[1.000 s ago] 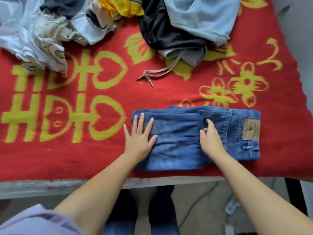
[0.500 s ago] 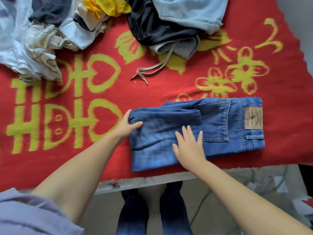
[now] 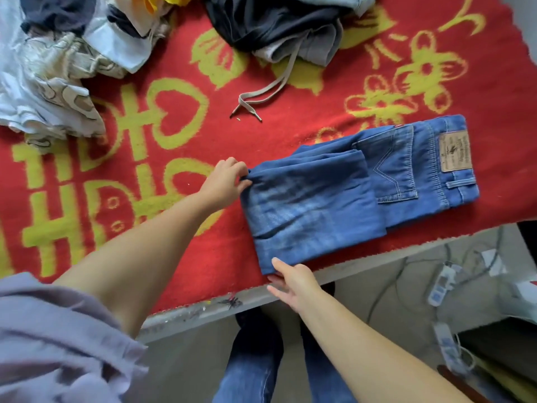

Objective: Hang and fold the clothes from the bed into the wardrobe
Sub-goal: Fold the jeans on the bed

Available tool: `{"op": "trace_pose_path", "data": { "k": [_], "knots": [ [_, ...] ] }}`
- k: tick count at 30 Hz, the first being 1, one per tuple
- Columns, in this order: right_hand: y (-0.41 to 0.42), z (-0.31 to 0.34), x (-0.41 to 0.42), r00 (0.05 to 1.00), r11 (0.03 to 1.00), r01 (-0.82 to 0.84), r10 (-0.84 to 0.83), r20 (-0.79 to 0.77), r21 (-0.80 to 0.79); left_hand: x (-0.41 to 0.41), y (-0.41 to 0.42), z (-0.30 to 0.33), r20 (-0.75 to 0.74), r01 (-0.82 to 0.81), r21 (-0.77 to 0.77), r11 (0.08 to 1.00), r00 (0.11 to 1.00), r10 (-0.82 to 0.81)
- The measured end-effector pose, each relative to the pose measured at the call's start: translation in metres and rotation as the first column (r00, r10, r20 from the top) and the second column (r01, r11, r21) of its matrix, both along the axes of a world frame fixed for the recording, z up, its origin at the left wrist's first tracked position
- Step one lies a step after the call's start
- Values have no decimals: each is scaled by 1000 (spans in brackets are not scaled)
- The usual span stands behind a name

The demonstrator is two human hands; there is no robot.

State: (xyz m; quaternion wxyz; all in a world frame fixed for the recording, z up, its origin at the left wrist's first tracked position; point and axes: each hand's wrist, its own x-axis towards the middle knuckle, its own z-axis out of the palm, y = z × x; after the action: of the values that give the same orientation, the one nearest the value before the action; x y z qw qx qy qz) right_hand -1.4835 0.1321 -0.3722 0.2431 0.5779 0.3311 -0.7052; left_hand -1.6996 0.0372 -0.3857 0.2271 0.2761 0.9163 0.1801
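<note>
Red bed blanket [image 3: 174, 68] w/ folded jeans [image 3: 319, 205]: left hand [image 3: 223, 181] pinches far corner, right hand [image 3: 293, 280] fingers grip near corner.

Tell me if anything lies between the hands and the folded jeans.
Nothing does. The left hand pinches the far left corner of the folded jeans, and the right hand has its fingers at the near left corner by the bed edge. The loose clothes pile sits further back, apart from the jeans.
</note>
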Motion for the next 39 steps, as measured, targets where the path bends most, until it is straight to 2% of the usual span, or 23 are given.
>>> {"op": "trace_pose_path", "data": {
  "k": [3, 5, 8, 10, 12, 14, 16, 19, 20, 21, 22, 23, 24, 25, 26, 27, 28, 29, 31, 34, 36, 39],
  "knots": [
    [-5, -9, 10, 995, 961, -97, 96, 18, 259, -29, -2, 5, 80, 145, -20, 989, 986, -143],
    [-13, -13, 14, 986, 916, -165, 156, 53, 365, -37, -1, 4, 125, 193, -45, 980, 975, -186],
    [-23, -13, 3, 977, 896, -211, 206, 56, 391, -35, 4, 2, 175, 63, -24, 998, 983, -58],
    [-23, -14, 3, 982, 895, -184, 187, 31, 406, -38, 4, 3, 294, -34, 67, 997, 956, 13],
    [-22, -15, 16, 967, 826, -221, 255, 5, 518, -45, 2, 10, 411, -56, 163, 985, 911, -16],
    [-25, -16, 30, 944, 752, -265, 330, 3, 604, -51, 0, 14, 329, 111, 137, 984, 932, -151],
    [-25, -16, 29, 942, 774, -283, 336, 11, 566, -49, 1, 9, 187, 270, -21, 963, 947, -262],
    [-17, 0, 8, 935, 868, -312, 352, -36, 386, -41, 4, -1, 54, 232, -145, 962, 973, -226],
    [-14, 10, 3, 879, 822, -440, 477, -17, 362, -40, 4, 0, -21, 212, -122, 970, 976, -216],
    [-12, 19, 0, 751, 668, -612, 658, 48, 424, -39, 3, 1, -144, 219, -65, 974, 963, -226],
    [-12, 27, -1, 579, 419, -730, 799, 163, 539, -39, 2, 2, -287, 287, -7, 958, 917, -276],
    [-15, 33, -3, 483, 193, -702, 836, 260, 685, -38, -1, 3, -427, 412, 12, 911, 826, -368],
    [-19, 38, -6, 480, 73, -587, 833, 274, 807, -35, -4, 3, -516, 566, -34, 824, 696, -499],
    [-25, 38, -12, 499, 20, -488, 827, 260, 873, -29, -10, 2, -521, 710, -145, 689, 537, -663],
    [-31, 30, -20, 489, -24, -476, 823, 288, 879, -22, -15, -1, -473, 800, -269, 536, 376, -797],
    [-36, 19, -29, 435, -62, -559, 827, 356, 827, -16, -18, -5, -364, 837, -380, 393, 255, -896],
    [-42, 9, -37, 370, -87, -662, 826, 426, 745, -11, -20, -10, -243, 839, -460, 290, 195, -950],
    [-47, -4, -44, 325, -100, -734, 816, 477, 671, -9, -19, -16, -157, 824, -510, 247, 193, -969],
    [-55, -31, -48, 332, -103, -771, 778, 534, 628, -9, -16, -27, -137, 790, -550, 270, 233, -963],
    [-53, -46, -44, 390, -148, -730, 712, 584, 667, -12, -10, -36, -253, 769, -561, 306, 192, -948],
    [-48, -46, -43, 391, -162, -708, 721, 573, 687, -18, -5, -31, -329, 777, -522, 352, 198, -923],
    [-32, -21, -50, 393, -42, -715, 801, 452, 697, -35, 13, -6, -252, 754, -570, 326, 217, -943]
  ]
}}
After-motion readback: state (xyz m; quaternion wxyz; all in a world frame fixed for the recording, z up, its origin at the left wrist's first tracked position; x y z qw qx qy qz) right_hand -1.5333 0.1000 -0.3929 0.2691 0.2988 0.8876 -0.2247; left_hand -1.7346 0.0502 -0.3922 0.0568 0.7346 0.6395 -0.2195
